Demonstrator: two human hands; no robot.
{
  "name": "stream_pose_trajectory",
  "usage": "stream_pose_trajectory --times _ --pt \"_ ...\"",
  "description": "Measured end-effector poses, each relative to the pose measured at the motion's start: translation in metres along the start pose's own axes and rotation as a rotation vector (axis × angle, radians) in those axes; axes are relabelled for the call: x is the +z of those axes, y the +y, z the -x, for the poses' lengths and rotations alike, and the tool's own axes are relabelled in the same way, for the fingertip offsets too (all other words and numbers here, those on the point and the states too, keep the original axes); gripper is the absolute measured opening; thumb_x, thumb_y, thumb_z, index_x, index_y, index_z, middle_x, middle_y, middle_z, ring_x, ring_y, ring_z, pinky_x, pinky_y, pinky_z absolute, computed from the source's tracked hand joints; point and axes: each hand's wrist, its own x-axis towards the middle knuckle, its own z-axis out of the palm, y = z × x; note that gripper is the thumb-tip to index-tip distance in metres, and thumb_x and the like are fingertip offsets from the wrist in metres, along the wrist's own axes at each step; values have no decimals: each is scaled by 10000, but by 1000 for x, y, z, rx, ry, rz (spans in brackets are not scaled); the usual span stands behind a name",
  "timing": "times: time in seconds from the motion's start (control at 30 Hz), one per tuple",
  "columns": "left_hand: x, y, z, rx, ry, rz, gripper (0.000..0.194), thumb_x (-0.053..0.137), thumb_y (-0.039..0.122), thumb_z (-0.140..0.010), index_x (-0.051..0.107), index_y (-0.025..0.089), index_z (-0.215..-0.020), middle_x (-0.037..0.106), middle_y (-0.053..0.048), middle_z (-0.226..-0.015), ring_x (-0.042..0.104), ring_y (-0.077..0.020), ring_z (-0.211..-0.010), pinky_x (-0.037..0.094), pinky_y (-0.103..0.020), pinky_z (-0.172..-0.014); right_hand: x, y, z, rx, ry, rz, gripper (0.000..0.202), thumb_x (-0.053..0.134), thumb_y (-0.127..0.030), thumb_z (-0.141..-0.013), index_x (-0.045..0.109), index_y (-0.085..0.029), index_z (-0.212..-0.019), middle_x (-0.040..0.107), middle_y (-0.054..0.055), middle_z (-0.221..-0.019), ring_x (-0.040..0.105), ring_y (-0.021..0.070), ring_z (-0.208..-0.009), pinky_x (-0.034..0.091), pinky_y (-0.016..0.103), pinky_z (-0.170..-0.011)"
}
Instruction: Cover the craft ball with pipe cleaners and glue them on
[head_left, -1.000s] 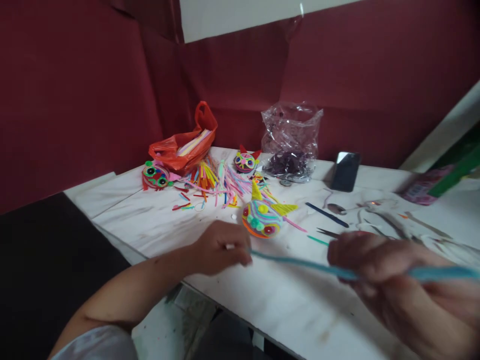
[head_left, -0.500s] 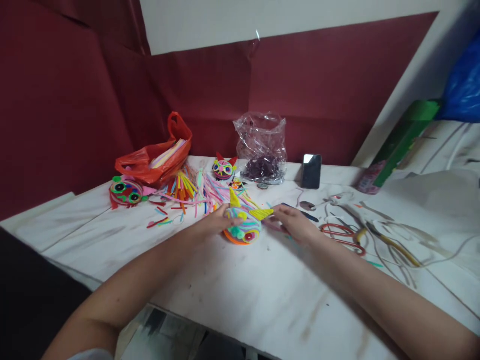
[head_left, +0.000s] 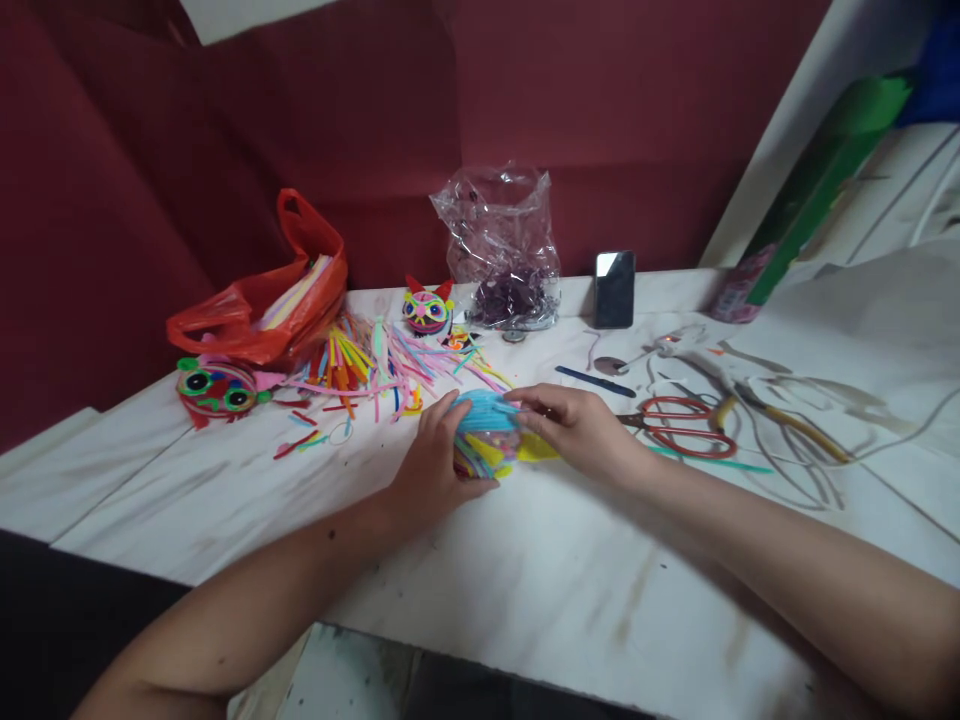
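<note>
Above the middle of the table I hold a round pipe-cleaner animal head [head_left: 487, 412]. Bands of light blue cover its upper side, and yellow parts show lower down, near the palm. My left hand [head_left: 431, 455] is wrapped around its left side, fingers over the top and thumb below. From the right, my right hand [head_left: 581, 425] pinches at the edge of the blue bands, its fingertips touching them. The head's face is turned out of sight. Just right of that hand lie scissors with red handles [head_left: 686, 425].
Pliers with yellow handles [head_left: 799, 425] lie among cords at the right. Behind stand a phone [head_left: 613, 290] and a clear plastic bag [head_left: 510, 250]. Toward the left are a red bag [head_left: 247, 310], loose pipe cleaners [head_left: 349, 365] and two finished animal heads [head_left: 217, 385].
The head has been turned over, from its face with yellow ears to its blue-banded side. My right hand has moved from an ear tip onto the blue bands. The camera tilted down.
</note>
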Motion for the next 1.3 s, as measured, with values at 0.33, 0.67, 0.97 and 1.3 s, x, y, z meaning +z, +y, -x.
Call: stream_pose_trajectory --times 0.33,0.67,0.97,1.3 --pt "5 8 2 -2 28 8 939 819 353 -569 290 223 -1334 275 -190 -1394 345 -379 -1304 355 -559 -1045 11 -4 16 -372 -40 349 123 516 -141 -857 615 -173 -792 627 40 -738 586 141 -680 445 243 -624" --pt "-13 5 -1 110 -52 225 476 457 304 -887 337 212 -1338 303 -160 -1434 298 -298 -1353 276 -496 -1103 14 -2 16 -421 -45 381 126 502 -150 -872 584 -183 -782 601 30 -714 566 138 -661 430 233 -609" --pt "-13 9 -5 28 -4 270 345 351 340 -949 431 202 -1255 401 -139 -1340 383 -246 -1284 310 -425 -1087 13 -4 16 -420 -50 308 124 508 -138 -870 574 -174 -772 599 26 -706 557 130 -657 428 228 -607" --pt "-10 14 -7 29 11 252 329 349 337 -948 456 190 -1223 409 -139 -1313 377 -239 -1279 305 -420 -1089 11 -6 16 -495 -60 390 195 471 -170 -893 597 -168 -745 600 44 -692 564 141 -649 435 248 -604"
